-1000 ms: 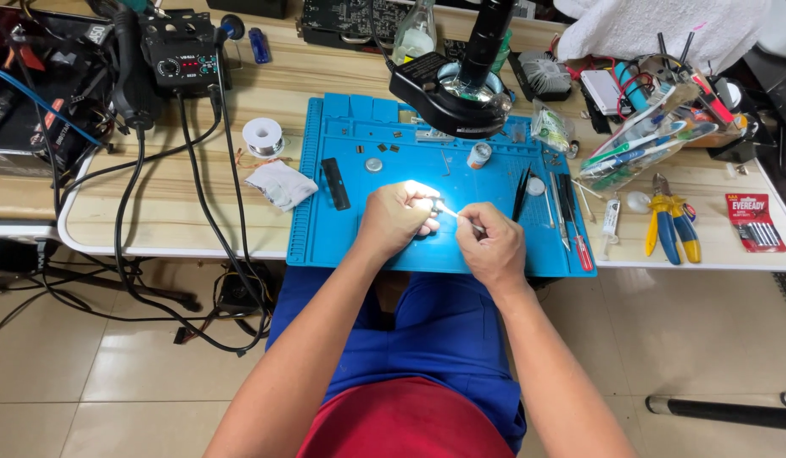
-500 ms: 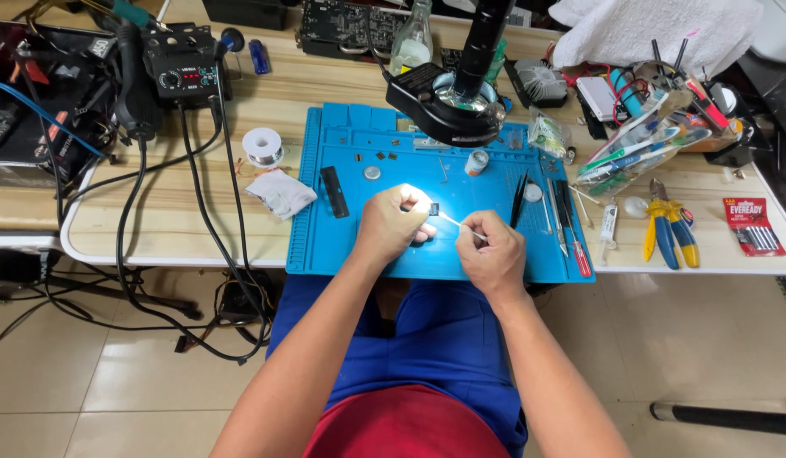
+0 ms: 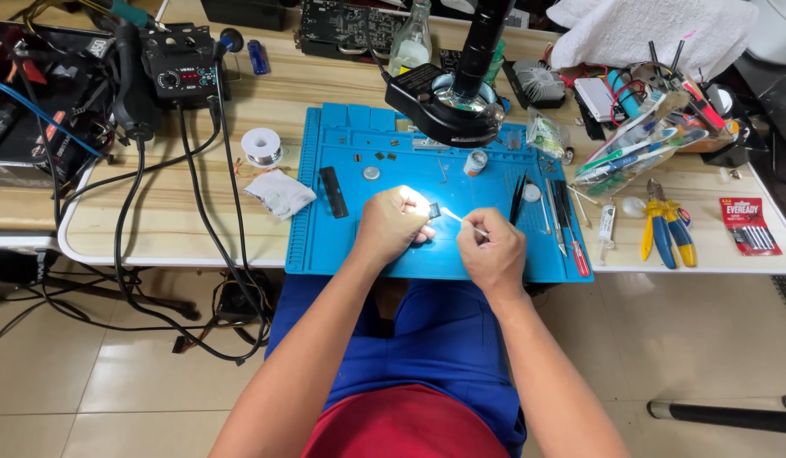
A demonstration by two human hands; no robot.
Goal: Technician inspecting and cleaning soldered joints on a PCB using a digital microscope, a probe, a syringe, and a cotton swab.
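Two hands work at the front edge of a blue mat (image 3: pixel 325 246) on a wooden desk (image 3: pixel 155 229). Left hand (image 3: pixel 391 222), fingers curled, pinches a small dark chip (image 3: pixel 434 210) under bright light. Right hand (image 3: pixel 492 254), fingers pressed together, pinches a thin white stick (image 3: pixel 461 221) w/ its tip touching the chip. Microscope (image 3: pixel 461 93) stands at the mat's back edge. Solder spool (image 3: pixel 261 146) & white cloth (image 3: pixel 279 192) lie just left of the mat; soldering station (image 3: pixel 182 75) sits near the desk's back-left corner. Pliers (image 3: pixel 664 229) lie at the desk's right, near the front edge.
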